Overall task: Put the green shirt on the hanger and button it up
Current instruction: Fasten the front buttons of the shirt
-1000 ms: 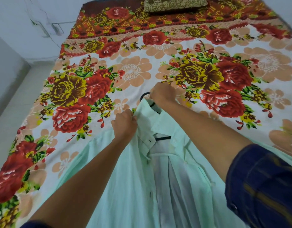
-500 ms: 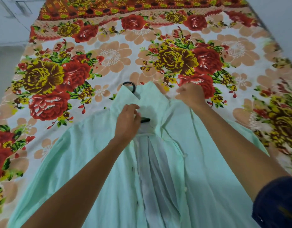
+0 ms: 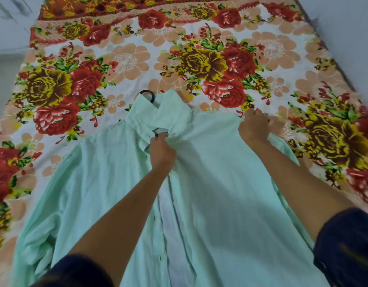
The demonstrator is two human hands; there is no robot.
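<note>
Green shirt [image 3: 230,172] is lying unbuttoned on the floral bedsheet [image 3: 127,59], the hanger [image 3: 146,95] hook protruding beyond its collar. Left hand [image 3: 161,151] is pinching the collar opening; right hand [image 3: 253,126] is gripping the shirt's shoulder edge.

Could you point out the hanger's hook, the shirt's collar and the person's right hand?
black plastic hanger hook [image 3: 147,94], head view, on the loop's upper curve.
pale green cotton shirt collar [image 3: 168,109], head view, on the flap.
right hand [image 3: 254,127], head view, on its back.

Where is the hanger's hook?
In the head view, the black hook pokes out above the green shirt collar, left of centre, on the flowery bedsheet, beyond the left hand.
</note>
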